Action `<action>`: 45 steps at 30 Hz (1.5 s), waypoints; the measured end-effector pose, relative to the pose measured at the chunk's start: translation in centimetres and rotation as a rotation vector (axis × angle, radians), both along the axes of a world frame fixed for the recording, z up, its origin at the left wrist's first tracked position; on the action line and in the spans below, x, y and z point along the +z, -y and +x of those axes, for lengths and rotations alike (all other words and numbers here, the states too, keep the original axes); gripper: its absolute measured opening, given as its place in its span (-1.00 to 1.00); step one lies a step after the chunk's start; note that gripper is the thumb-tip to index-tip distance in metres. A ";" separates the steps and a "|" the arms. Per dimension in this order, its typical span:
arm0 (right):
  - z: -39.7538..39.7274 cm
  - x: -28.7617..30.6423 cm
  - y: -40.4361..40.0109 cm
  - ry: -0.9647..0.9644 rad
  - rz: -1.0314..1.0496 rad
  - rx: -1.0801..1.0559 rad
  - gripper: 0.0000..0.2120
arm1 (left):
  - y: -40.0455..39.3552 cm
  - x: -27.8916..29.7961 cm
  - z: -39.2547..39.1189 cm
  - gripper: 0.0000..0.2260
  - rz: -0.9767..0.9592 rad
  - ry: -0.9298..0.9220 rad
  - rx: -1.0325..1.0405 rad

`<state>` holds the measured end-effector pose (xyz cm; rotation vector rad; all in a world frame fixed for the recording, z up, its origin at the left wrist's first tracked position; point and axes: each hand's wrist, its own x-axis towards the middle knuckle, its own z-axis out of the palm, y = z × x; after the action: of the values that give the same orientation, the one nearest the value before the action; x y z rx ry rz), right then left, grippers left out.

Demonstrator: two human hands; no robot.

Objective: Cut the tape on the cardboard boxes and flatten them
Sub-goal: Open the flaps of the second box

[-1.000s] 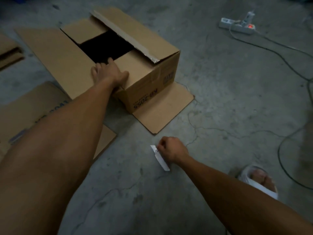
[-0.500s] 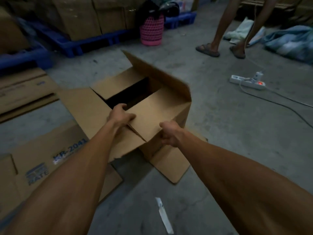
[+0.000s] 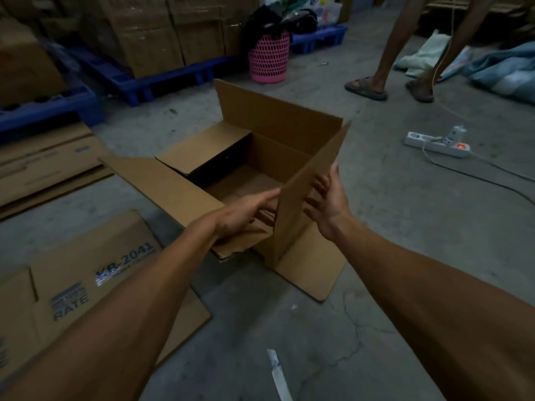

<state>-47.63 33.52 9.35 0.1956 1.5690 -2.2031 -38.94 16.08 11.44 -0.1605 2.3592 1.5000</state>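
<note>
An open cardboard box [image 3: 278, 120] stands on the concrete floor with its top flaps unfolded and its inside empty. The near-right flap [image 3: 309, 183] stands upright between my hands. My left hand [image 3: 243, 212] grips the near edge of the box where a short flap folds down, its fingers reaching along the upright flap's inner side. My right hand [image 3: 330, 204] is open, with fingers spread against that flap's outer face. A white box cutter [image 3: 278, 374] lies on the floor near me, apart from both hands.
Flattened boxes lie at the left [image 3: 86, 279] and further back [image 3: 49, 163]. A power strip [image 3: 437, 144] with its cable runs across the floor at the right. A person's legs [image 3: 388, 62], a pink basket [image 3: 269, 59] and blue pallets [image 3: 139, 82] with stacked boxes are behind.
My right hand left the box cutter on the floor and came up to the box. The flaps went from nearly closed to open, and the near-right flap now stands upright.
</note>
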 end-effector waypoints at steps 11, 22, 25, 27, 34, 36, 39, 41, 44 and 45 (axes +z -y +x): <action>0.2 -2.2 -4.9 -0.023 0.265 -0.394 -0.67 | 1.2 0.3 -0.5 -0.39 -0.335 0.295 -0.301; 0.2 -8.7 -5.6 -0.106 1.115 -0.017 -0.48 | 2.4 -4.8 -1.2 -0.31 -1.229 0.059 -0.465; -0.1 -8.2 -3.6 -0.219 1.229 0.202 -0.40 | 1.2 -7.0 -0.6 -0.47 -1.239 -0.156 -0.342; -0.3 -8.0 -2.2 -0.245 1.163 0.259 -0.32 | 0.9 -7.6 -0.9 -0.49 -1.246 -0.227 -0.294; -2.7 -6.4 -2.9 -0.710 1.360 0.165 -0.59 | -7.7 -8.7 -5.8 -0.54 -0.987 -0.407 -0.150; -3.6 -6.5 -4.7 -0.745 1.436 0.220 -0.61 | -9.6 -9.0 -7.3 -0.58 -0.786 -0.523 -0.101; -4.1 -6.6 -7.1 -0.763 1.477 0.251 -0.59 | -7.7 -8.4 -8.2 -0.50 -0.610 -0.556 -0.128; -4.2 -6.5 -7.5 -0.771 1.483 0.261 -0.56 | -4.0 -7.8 -7.6 -0.31 -0.797 -0.364 -0.150; -4.0 -6.0 -6.8 -0.773 1.517 0.271 -0.56 | 0.3 -7.7 -5.9 -0.18 -1.038 -0.173 -0.163; -3.8 -5.8 -6.2 -0.820 1.524 0.314 -0.58 | 0.5 -7.7 -5.3 -0.22 -1.072 -0.188 -0.173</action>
<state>-51.44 39.73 3.50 -0.5524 3.0778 -0.3929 -44.27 15.57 3.71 -0.0579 2.9697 0.0543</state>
